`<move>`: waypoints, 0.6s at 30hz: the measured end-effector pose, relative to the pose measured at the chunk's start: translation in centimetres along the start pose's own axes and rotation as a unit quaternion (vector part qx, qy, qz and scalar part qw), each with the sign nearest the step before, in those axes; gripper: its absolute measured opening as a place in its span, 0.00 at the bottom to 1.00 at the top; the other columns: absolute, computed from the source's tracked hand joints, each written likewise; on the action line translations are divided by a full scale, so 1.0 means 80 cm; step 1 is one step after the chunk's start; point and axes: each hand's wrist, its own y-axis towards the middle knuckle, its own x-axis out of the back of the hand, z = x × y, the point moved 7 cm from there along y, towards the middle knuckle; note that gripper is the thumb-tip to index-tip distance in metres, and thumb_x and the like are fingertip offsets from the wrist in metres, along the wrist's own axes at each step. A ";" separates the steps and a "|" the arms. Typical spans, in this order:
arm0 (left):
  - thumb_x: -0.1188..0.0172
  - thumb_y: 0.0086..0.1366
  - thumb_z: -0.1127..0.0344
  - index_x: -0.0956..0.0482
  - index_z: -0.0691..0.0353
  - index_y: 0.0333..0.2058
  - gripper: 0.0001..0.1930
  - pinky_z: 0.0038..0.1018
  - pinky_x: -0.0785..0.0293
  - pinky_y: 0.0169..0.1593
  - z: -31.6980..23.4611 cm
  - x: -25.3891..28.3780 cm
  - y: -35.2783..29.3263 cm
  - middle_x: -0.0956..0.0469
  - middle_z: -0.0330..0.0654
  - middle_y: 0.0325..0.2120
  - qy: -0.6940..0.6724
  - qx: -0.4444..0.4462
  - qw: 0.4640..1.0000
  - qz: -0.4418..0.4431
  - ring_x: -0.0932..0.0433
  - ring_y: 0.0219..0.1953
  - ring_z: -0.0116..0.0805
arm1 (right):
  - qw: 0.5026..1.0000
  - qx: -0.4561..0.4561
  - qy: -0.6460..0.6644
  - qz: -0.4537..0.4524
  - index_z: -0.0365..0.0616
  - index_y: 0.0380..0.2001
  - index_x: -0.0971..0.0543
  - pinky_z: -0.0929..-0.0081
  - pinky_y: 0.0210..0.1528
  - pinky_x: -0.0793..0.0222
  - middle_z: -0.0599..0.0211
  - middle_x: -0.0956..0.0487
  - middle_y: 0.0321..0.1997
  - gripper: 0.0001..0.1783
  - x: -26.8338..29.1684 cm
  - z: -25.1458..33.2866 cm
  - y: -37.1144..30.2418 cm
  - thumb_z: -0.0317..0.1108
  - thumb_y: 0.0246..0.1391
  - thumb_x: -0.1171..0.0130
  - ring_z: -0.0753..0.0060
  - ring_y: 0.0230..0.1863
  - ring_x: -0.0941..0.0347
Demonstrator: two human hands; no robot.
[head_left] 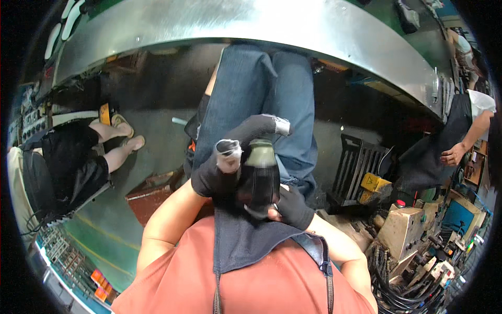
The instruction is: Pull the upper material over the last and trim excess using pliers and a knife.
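Note:
Over my lap I hold a black shoe (260, 183), its outline smeared by motion, with a pale green block, perhaps a last, (261, 155) at the far end. My left hand (222, 165), in a dark glove with white wrapping on thumb and fingertip, curls around the left and far side of it. From the lower right, my right hand (293, 208), in a dark glove with bare fingertips, grips the near end. A dark apron (251, 243) lies beneath, and jeans (238, 99) cover my legs.
A shiny metal bench (235, 23) curves across the far side above my knees. A brown bin (154, 196) stands at left, near a seated person (68, 162). At right are a dark slatted crate (351, 162), a yellow object (374, 184), a machine (402, 230) with hoses, and another person (434, 149).

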 end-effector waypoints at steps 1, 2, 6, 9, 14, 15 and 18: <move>0.77 0.63 0.22 0.28 0.70 0.53 0.52 0.38 0.41 0.66 0.027 0.004 -0.010 0.27 0.53 0.54 -0.028 0.014 0.999 -0.014 0.29 0.58 0.44 | 0.997 0.048 -0.061 -0.021 0.39 0.34 0.24 0.60 0.43 0.27 0.55 0.24 0.43 0.18 0.001 0.006 -0.009 0.44 0.49 0.38 0.53 0.45 0.25; 0.74 0.64 0.23 0.29 0.69 0.55 0.50 0.37 0.39 0.65 0.040 0.007 -0.012 0.27 0.52 0.55 -0.057 0.026 0.998 -0.027 0.29 0.58 0.44 | 0.987 0.096 -0.123 -0.042 0.39 0.33 0.24 0.62 0.44 0.27 0.56 0.25 0.45 0.21 0.004 0.014 -0.018 0.47 0.48 0.36 0.55 0.46 0.25; 0.67 0.63 0.23 0.30 0.69 0.57 0.49 0.34 0.36 0.62 0.043 0.001 -0.029 0.27 0.51 0.55 -0.079 0.095 0.992 0.000 0.28 0.57 0.43 | 0.982 0.103 -0.157 -0.030 0.39 0.31 0.25 0.63 0.45 0.26 0.58 0.25 0.47 0.24 0.018 0.023 -0.019 0.52 0.46 0.36 0.57 0.48 0.25; 0.71 0.61 0.21 0.28 0.69 0.54 0.51 0.35 0.36 0.62 0.063 0.002 -0.020 0.26 0.52 0.54 -0.064 0.090 0.994 0.014 0.27 0.56 0.43 | 0.979 0.105 -0.165 -0.049 0.39 0.31 0.25 0.65 0.41 0.25 0.59 0.25 0.46 0.23 0.021 0.021 -0.017 0.51 0.47 0.35 0.58 0.45 0.24; 0.65 0.60 0.20 0.27 0.69 0.53 0.51 0.38 0.32 0.61 0.091 0.030 0.023 0.28 0.56 0.55 -0.086 -0.002 0.990 0.113 0.27 0.56 0.46 | 0.990 0.097 -0.061 -0.082 0.42 0.30 0.25 0.63 0.35 0.27 0.58 0.25 0.39 0.19 0.056 0.025 0.020 0.48 0.51 0.36 0.55 0.37 0.24; 0.58 0.60 0.24 0.30 0.69 0.56 0.48 0.37 0.30 0.61 0.110 0.052 0.028 0.30 0.57 0.56 -0.112 0.078 0.985 0.106 0.27 0.57 0.46 | 0.993 0.078 -0.046 -0.070 0.43 0.30 0.25 0.63 0.32 0.29 0.59 0.26 0.35 0.17 0.076 0.039 0.031 0.46 0.52 0.36 0.54 0.34 0.25; 0.44 0.57 0.29 0.37 0.68 0.62 0.49 0.38 0.28 0.61 0.050 0.046 0.035 0.33 0.58 0.59 -0.196 0.146 0.970 0.016 0.27 0.57 0.47 | 0.992 0.068 -0.005 -0.102 0.47 0.31 0.24 0.61 0.27 0.34 0.61 0.28 0.27 0.13 0.118 0.069 0.047 0.44 0.54 0.36 0.53 0.27 0.27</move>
